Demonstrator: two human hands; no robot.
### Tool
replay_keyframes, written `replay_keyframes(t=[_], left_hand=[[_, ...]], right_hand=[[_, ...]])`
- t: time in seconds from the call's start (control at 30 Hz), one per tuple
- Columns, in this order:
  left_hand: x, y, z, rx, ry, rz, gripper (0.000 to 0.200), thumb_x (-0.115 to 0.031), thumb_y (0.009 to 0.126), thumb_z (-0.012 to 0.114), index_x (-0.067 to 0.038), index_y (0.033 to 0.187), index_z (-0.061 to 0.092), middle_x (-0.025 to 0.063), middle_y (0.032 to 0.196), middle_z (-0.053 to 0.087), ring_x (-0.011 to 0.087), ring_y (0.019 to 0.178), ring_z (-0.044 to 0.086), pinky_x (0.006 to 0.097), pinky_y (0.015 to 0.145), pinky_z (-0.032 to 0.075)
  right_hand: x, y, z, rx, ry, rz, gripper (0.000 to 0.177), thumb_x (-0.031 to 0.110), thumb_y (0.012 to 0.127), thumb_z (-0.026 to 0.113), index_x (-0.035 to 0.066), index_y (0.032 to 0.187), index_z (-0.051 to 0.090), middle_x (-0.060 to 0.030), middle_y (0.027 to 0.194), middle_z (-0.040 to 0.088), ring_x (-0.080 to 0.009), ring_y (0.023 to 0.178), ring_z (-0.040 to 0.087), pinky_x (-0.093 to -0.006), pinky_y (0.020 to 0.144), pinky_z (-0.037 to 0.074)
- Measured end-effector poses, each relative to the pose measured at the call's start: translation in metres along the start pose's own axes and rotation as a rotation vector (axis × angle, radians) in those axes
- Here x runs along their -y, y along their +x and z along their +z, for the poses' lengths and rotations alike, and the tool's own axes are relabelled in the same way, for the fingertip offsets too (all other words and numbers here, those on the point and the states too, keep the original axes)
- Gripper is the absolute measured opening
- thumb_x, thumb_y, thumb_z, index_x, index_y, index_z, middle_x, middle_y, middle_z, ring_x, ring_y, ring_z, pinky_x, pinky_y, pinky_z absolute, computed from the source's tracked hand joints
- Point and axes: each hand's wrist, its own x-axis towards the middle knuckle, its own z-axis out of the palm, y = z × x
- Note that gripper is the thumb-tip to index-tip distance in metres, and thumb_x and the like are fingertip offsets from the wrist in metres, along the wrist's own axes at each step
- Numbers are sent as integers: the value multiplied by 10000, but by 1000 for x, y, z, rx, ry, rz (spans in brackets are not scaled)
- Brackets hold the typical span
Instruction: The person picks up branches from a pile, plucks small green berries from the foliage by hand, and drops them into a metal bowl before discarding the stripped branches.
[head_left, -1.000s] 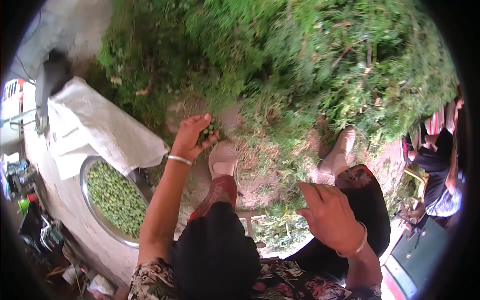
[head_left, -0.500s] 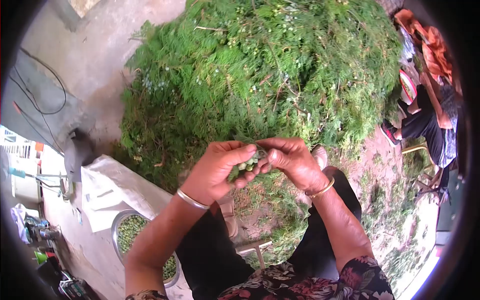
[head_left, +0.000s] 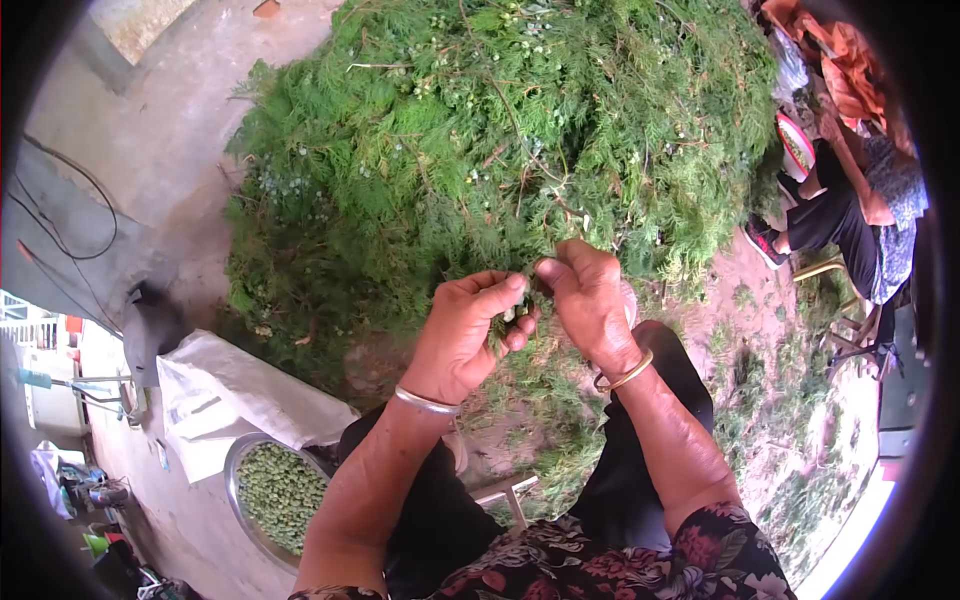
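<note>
My left hand (head_left: 462, 330) is closed, its curled fingers holding a few small green cones (head_left: 512, 315) with a bit of greenery. Close beside it, my right hand (head_left: 592, 305) is closed in a pinch, thumb against forefinger. Whatever sits between those fingertips is too small to make out. Both hands are just in front of a big heap of green conifer branches (head_left: 480, 150), which carries pale cones. At the lower left stands a metal bowl (head_left: 231, 482) with many green cones (head_left: 280, 495), partly behind my left forearm.
A white sack (head_left: 255, 385) lies beside the bowl. Another person (head_left: 850, 210) sits at the right, near a red-rimmed basin (head_left: 795, 145) and an orange cloth (head_left: 830, 50). Cables (head_left: 75, 220) run along the left. Loose sprigs litter the ground between my knees.
My right hand has moved slightly up and away from my left hand, widening the gap between the fingertips. My left forearm has shifted right, uncovering more of the bowl. The view has shifted slightly.
</note>
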Motion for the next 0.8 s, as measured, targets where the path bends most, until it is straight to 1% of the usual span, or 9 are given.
replay_keyframes(t=[0.1,0.2,0.3,0.43,0.5,0.53,0.7,0.77,0.8], left_hand=[[-6,-1,-5,157,-147,-4,141,-124,876,584,4,935,579,173,801,616,208,625,596,251,474,484],[-13,2,-20,338,-532,14,189,-87,809,559,42,942,594,264,938,604,317,792,619,365,653,568],[-15,9,-31,292,-662,115,215,-85,814,555,60,968,595,284,970,596,358,875,614,409,733,573],[-13,14,-35,164,-727,182,218,-100,840,557,83,953,591,276,987,603,392,988,583,481,866,524],[-11,12,-31,135,-744,179,214,-121,857,560,83,913,589,251,985,611,397,995,579,495,894,504],[-9,12,-27,111,-695,216,221,-145,868,556,71,907,590,229,978,616,386,996,582,486,880,510],[4,16,-20,69,-573,157,271,-234,905,542,31,930,590,171,951,628,329,982,593,430,832,521],[12,17,-18,27,-461,55,318,-297,922,528,14,958,586,147,935,630,278,928,603,385,808,516],[12,17,-22,139,-524,9,321,-297,922,540,17,974,580,135,930,628,254,873,602,367,814,507]], right_hand=[[-21,10,-2,33,472,55,119,53,854,610,-31,776,577,-43,651,588,-88,589,521,-253,542,438],[-18,10,-10,101,563,-6,77,34,867,574,-32,848,607,-35,682,593,-85,586,521,-238,537,432],[-22,8,-18,254,599,-94,113,37,856,574,-47,912,625,-33,696,595,-82,568,504,-221,527,414],[-14,-6,-20,409,23,-2,251,158,796,694,-43,923,613,-66,736,627,-139,653,572,-289,588,469],[-25,-9,-6,14,-439,-630,403,282,726,779,-21,908,586,-122,746,606,-230,629,587,-351,564,477],[-25,-11,-7,44,-454,-621,457,328,687,777,10,955,586,-157,825,618,-304,686,610,-401,617,499],[-4,-15,4,133,-185,-726,384,156,703,741,22,1034,598,-112,825,624,-294,693,611,-383,629,501],[-12,-13,10,133,-275,-793,416,151,685,775,74,1070,639,-95,800,629,-242,670,621,-329,603,510],[-17,-12,12,133,-269,-745,283,109,725,745,58,989,658,-89,771,632,-198,657,618,-310,599,501]])
